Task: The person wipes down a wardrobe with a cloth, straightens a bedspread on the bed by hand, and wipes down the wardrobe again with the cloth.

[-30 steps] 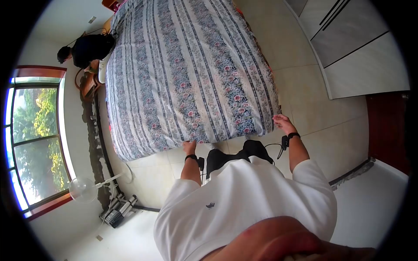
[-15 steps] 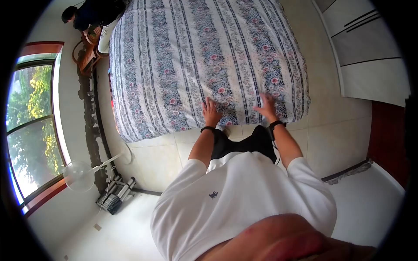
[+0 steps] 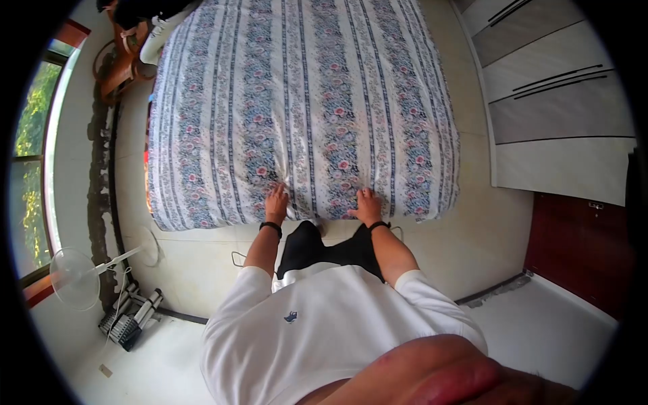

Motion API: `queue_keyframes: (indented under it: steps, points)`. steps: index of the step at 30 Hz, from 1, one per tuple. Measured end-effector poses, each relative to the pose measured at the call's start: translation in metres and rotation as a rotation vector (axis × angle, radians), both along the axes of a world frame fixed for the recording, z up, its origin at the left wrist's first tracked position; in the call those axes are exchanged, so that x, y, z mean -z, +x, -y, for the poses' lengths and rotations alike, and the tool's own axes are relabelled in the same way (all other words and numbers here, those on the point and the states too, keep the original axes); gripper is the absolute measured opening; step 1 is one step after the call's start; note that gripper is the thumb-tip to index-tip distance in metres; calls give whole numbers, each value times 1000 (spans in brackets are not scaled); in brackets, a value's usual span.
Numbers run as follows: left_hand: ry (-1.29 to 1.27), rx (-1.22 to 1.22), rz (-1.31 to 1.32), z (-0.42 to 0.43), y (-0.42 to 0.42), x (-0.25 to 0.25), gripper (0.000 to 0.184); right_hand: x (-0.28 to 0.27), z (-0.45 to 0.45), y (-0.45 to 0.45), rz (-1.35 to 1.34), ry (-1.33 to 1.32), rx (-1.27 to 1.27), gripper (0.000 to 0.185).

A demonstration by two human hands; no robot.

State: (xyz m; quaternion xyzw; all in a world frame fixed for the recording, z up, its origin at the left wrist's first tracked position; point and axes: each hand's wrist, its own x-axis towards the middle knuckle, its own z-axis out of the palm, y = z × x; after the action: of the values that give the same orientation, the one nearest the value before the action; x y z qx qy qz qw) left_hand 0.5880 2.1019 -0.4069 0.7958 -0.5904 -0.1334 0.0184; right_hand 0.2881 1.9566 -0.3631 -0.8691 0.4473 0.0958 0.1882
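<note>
A floral striped bed sheet covers the bed in front of me. My left hand rests on it near the front edge, fingers pointing forward and slightly apart. Creases run through the cloth just ahead of those fingertips. To the right, my right hand also touches the sheet close to that edge, its thumb out to the left and its fingers slightly bent. Neither hand visibly holds a fold of cloth. Each wrist wears a dark band.
Another person is at the far left beside a wooden chair. A standing fan and a folded ladder are at the left. Pale cabinets and a dark red door line the right side.
Both hands have moved back toward my body, nearer the front edge of the bed. My right hand has come down onto the sheet. The camera view has shifted.
</note>
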Motion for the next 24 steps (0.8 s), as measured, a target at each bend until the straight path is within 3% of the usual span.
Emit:
queue_keyframes:
  steps: [3, 4, 6, 7, 11, 14, 16, 18, 21, 22, 24]
  points:
    - [20, -36, -30, 10, -6, -8, 13, -5, -17, 34, -344, 149, 143, 60]
    - [59, -74, -70, 8, 1, -13, 14, 4, -21, 39, -333, 157, 136, 60]
    - [-21, -18, 84, 8, 13, 0, 14, 43, -28, 44, -284, -26, 45, 47]
    - [-13, -20, 77, 7, 21, -2, 15, 40, -26, 48, -264, -91, 20, 16]
    - [-44, -109, 130, -2, 28, -13, 23, 45, -4, 34, -190, -180, -38, 15]
    - [70, -74, 173, -26, 34, -11, 25, 38, -11, 32, -226, -104, -66, 15]
    - [9, -62, 155, -41, 45, 0, 24, 35, -10, 32, -116, -34, -90, 14]
    - [284, -109, 78, -36, 50, -3, 31, 15, -4, 34, -115, 40, -73, 12]
    - [491, -220, -1, -15, 48, -8, 27, 5, -4, 14, -55, 178, -207, 18]
    - [483, -221, -1, -9, 43, -4, 27, -1, -2, 9, -54, 170, -208, 18]
    - [180, -97, 35, -7, 37, 13, 32, -9, -4, 7, 47, 107, -230, 20]
